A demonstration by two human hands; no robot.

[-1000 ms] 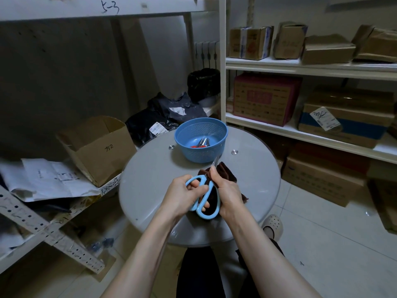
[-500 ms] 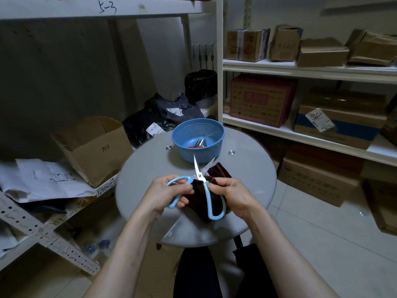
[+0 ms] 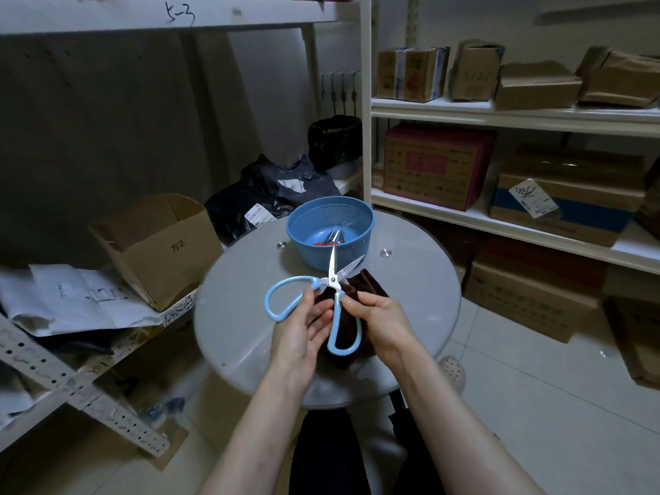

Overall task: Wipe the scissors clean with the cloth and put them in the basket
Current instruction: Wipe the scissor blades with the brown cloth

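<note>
Filling the back and right of the room, white metal shelving [image 3: 500,112] carries scuffed brown cardboard boxes. An open, creased carton [image 3: 168,251] sits on a lower rack at left.

In front of the person stands a round table [image 3: 243,301] with a smooth, pale grey top and small shiny fixing caps.

On its far side rests a blue plastic basket [image 3: 360,223], bowl-shaped with a finely perforated wall. A few metal tools [image 3: 334,239] lie in its bottom, one with red on it.

Just nearer than the basket lies a dark brown cloth [image 3: 371,284], soft and folded into ridges, bunched under the right hand.

The scissors [image 3: 335,279] are held over that cloth, outside the basket. Their bright steel blades are spread in a narrow V toward it, and their glossy light-blue loop handles are splayed wide.

The left hand [image 3: 300,330] grips the neck of the left loop between thumb and curled fingers.

The right hand [image 3: 382,316] has its fingertips pinched together, pressing the cloth to the other handle's neck just below the pivot.
</note>
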